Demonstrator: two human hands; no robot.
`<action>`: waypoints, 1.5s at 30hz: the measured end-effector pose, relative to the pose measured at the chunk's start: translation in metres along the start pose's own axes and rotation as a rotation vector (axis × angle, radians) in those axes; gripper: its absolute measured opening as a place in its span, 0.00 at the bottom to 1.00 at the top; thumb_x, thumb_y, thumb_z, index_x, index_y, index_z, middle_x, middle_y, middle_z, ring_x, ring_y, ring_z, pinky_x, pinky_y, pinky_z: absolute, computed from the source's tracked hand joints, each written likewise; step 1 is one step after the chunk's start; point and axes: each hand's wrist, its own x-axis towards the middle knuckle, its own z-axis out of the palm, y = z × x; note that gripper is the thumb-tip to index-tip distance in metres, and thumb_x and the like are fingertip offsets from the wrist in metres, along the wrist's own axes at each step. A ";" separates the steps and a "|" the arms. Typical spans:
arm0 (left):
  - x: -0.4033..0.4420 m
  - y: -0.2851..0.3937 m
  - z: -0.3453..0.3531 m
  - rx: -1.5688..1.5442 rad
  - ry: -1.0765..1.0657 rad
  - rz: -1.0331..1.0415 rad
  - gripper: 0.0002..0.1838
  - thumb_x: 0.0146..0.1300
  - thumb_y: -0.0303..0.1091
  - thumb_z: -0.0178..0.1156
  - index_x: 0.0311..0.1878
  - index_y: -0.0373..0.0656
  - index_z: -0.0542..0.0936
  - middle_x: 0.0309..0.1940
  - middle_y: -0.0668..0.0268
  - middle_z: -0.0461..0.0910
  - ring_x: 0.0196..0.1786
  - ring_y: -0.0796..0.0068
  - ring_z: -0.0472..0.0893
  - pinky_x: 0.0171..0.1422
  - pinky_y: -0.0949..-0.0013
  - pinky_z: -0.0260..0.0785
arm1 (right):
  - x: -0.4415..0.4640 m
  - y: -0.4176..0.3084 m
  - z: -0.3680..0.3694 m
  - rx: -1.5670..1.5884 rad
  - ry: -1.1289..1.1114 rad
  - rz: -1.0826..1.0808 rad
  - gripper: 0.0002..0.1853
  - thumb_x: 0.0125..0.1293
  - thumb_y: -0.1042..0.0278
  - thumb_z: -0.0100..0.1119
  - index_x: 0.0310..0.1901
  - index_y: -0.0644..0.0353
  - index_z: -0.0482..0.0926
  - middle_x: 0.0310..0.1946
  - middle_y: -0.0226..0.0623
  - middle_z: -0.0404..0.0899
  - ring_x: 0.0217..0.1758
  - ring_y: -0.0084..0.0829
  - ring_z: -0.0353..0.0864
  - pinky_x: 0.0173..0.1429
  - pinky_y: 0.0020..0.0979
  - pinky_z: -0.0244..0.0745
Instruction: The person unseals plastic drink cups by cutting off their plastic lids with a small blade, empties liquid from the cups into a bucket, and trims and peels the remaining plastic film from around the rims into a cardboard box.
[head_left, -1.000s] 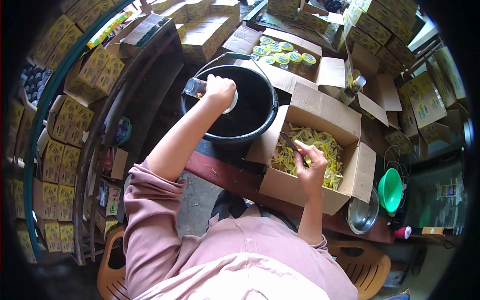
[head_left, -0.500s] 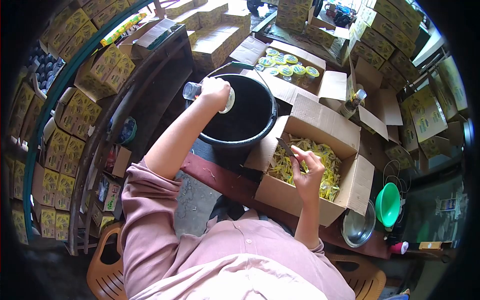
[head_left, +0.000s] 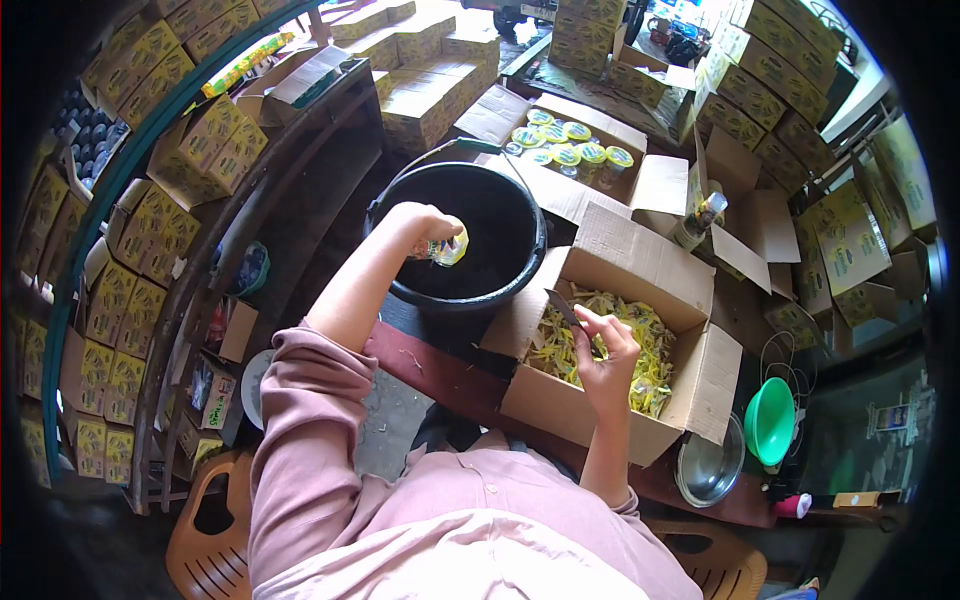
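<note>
My left hand (head_left: 424, 220) is closed round a clear plastic cup (head_left: 443, 250) with a yellow-printed lid. It is over the near left part of a black bucket (head_left: 497, 298), and the cup is tipped on its side with its lid facing right. The bucket's inside looks dark, so its contents cannot be made out. Between the fingers and thumb of my right hand (head_left: 608, 355) is a small dark knife blade (head_left: 563, 307), pointing up and left. That hand is above an open cardboard box (head_left: 640, 240) holding a heap of yellow plastic strips (head_left: 650, 345).
Behind the bucket, an open carton (head_left: 590, 115) holds several yellow-lidded cups (head_left: 565, 154). A bottle (head_left: 708, 210) stands right of it. A green bowl (head_left: 770, 420) and a metal basin (head_left: 712, 462) are at the right. Stacked printed cartons (head_left: 115, 315) fill the left shelves.
My left hand has moved down and turned, bringing the cup from the bucket's left rim to over its opening. My right hand keeps the blade in nearly the same place.
</note>
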 end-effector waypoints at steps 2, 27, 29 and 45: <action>-0.007 0.001 -0.002 0.058 0.034 0.026 0.52 0.45 0.58 0.61 0.63 0.29 0.51 0.38 0.50 0.79 0.41 0.59 0.80 0.46 0.62 0.72 | 0.000 -0.001 -0.001 -0.004 0.002 0.008 0.15 0.48 0.80 0.61 0.40 0.55 0.81 0.22 0.31 0.75 0.26 0.28 0.72 0.38 0.28 0.60; 0.046 0.008 0.044 0.607 -0.412 0.259 0.21 0.39 0.46 0.69 0.35 0.42 0.83 0.35 0.62 0.82 0.37 0.68 0.81 0.42 0.66 0.74 | 0.002 -0.004 0.002 0.174 0.164 0.143 0.15 0.49 0.79 0.62 0.40 0.56 0.80 0.22 0.32 0.76 0.26 0.22 0.72 0.30 0.22 0.61; 0.031 0.006 0.031 0.491 -0.182 0.291 0.22 0.38 0.47 0.69 0.35 0.42 0.83 0.35 0.63 0.82 0.38 0.68 0.81 0.43 0.67 0.73 | 0.005 -0.007 0.012 0.190 0.202 0.203 0.14 0.49 0.79 0.62 0.40 0.56 0.80 0.22 0.30 0.76 0.26 0.20 0.71 0.31 0.21 0.61; 0.056 -0.008 0.030 0.720 -0.567 0.329 0.21 0.40 0.45 0.68 0.35 0.41 0.82 0.32 0.65 0.82 0.35 0.71 0.80 0.39 0.67 0.73 | 0.023 0.007 0.042 0.392 0.254 0.281 0.16 0.54 0.77 0.61 0.46 0.60 0.76 0.23 0.23 0.71 0.24 0.11 0.64 0.26 0.14 0.56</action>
